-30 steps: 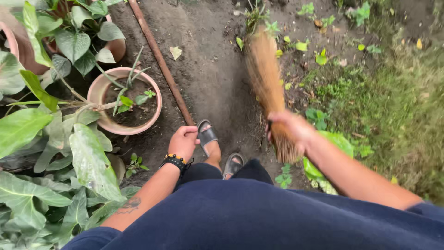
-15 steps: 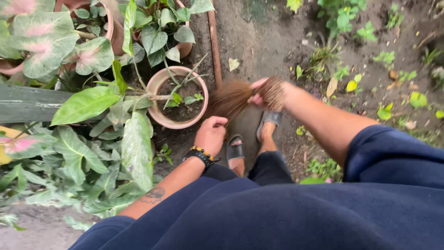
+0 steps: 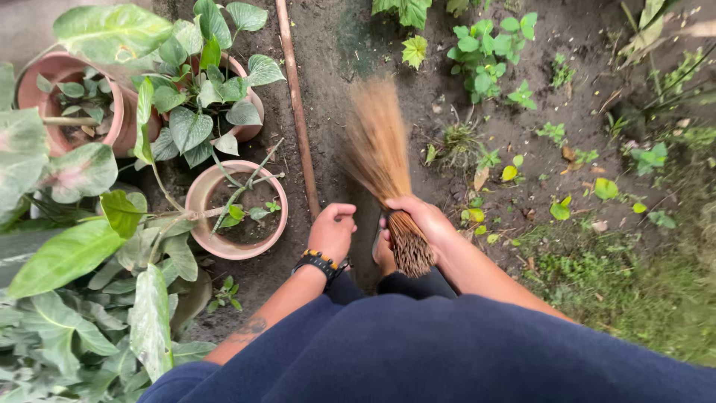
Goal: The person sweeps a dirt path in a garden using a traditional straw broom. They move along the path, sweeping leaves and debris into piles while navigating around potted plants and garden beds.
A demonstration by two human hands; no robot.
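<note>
My right hand (image 3: 423, 219) grips a short stick broom (image 3: 382, 160) near its bound end. The bristles fan out, blurred, over dark bare soil ahead of me. My left hand (image 3: 333, 232) is curled into a loose fist with nothing in it, just left of the broom. A black beaded wristband (image 3: 319, 263) sits on that wrist. Both hands hang over my knees in dark blue clothing (image 3: 462, 351). One foot (image 3: 382, 254) shows partly under the broom's end.
A thin brown pipe (image 3: 297, 104) runs along the soil left of the broom. Terracotta pots (image 3: 224, 242) with leafy plants (image 3: 195, 89) crowd the left. Fallen yellow leaves (image 3: 509, 173) and weeds dot the soil on the right, with grass (image 3: 641, 298) beyond.
The broom has swung from sideways near the small pot to pointing forward along the pipe. The view has shifted right. My left hand stays fisted by my knee.
</note>
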